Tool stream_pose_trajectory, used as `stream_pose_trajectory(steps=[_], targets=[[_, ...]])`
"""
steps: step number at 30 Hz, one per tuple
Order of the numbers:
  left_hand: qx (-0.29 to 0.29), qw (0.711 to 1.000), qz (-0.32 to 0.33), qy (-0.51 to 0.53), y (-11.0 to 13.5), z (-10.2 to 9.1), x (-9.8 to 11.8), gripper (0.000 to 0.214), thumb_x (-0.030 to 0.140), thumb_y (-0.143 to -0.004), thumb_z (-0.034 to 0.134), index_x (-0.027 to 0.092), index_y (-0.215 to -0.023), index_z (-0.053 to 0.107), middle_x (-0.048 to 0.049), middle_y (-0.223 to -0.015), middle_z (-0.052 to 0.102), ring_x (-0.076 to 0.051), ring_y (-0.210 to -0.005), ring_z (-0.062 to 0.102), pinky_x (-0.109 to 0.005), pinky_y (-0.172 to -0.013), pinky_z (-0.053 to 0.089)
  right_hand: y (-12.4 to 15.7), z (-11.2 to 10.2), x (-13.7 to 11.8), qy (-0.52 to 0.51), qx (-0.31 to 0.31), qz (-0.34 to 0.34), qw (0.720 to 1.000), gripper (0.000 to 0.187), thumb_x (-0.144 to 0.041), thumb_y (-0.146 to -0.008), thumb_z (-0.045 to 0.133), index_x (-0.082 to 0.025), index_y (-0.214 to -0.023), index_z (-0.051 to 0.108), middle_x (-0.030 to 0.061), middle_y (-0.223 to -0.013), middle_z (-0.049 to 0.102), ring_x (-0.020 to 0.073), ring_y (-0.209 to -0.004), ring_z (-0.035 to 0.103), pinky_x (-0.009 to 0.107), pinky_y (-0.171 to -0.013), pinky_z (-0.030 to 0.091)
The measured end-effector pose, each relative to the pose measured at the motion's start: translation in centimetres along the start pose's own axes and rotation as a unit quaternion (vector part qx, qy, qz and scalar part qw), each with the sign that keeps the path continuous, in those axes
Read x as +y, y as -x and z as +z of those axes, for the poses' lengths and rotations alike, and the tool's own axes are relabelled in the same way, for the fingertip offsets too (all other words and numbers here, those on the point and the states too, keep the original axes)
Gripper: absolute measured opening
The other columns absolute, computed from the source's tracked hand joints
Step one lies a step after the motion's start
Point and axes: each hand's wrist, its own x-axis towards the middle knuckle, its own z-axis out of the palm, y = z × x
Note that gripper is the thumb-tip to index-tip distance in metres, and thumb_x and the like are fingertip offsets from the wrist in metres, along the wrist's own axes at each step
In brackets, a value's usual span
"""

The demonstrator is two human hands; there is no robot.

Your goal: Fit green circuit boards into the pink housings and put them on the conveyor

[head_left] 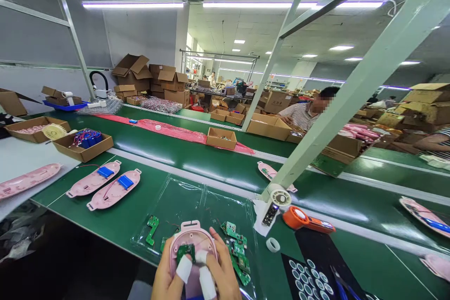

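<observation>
A pink plastic housing half (192, 229) is held upright, slightly tilted, at the table's near edge. My left hand (164, 275) closes around its left side, the white-wrapped thumb against a small green circuit board (185, 249) inside the shell. From the right, my right hand (224, 273) grips the same housing, with white-wrapped fingers reaching into it beside the board. Something blue shows low inside the shell, mostly hidden. Loose green circuit boards (239, 255) lie on a clear plastic sheet (183, 192) to the right, and another board (152, 229) lies to the left.
Two pink housings with blue battery packs (125, 182) lie at left, near a carton of batteries (84, 150). At right are a small white fan (279, 198), an orange tape roll (296, 218), round stickers (307, 279) and pliers (341, 286). A slanted post (316, 136) rises there. A person (302, 115) sits across.
</observation>
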Motion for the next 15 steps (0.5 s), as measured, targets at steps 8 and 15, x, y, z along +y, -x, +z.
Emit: stream_pose_trajectory(steps=[8, 15], targets=[[0.017, 0.991, -0.086, 0.096, -1.9, 0.2, 1.3, 0.045, 0.042, -0.071, 0.074, 0.023, -0.11, 0.062, -0.0057, -0.11, 0.073, -0.03, -0.119, 0.059, -0.039, -0.1, 0.044, -0.9, -1.8, 1.2, -0.016, -0.043, -0.038, 0.998, 0.038, -0.031, -0.098, 0.034, -0.026, -0.129, 0.054, 0.0118, -0.144, 0.043, 0.0273, -0.137, 0.041, 0.039, -0.101, 0.049], [-0.003, 0.983, -0.149, 0.105, -3.0, -0.6, 2.6, 0.05, 0.041, -0.071, 0.075, 0.027, -0.117, 0.059, -0.0029, -0.119, 0.069, -0.026, -0.112, 0.063, -0.034, -0.087, 0.053, -1.3, -5.9, 2.9, 0.122, -0.154, -0.321, 0.927, 0.047, -0.044, -0.087, 0.061, -0.028, -0.131, 0.054, 0.0053, -0.124, 0.067, 0.0226, -0.116, 0.062, 0.038, -0.1, 0.05]])
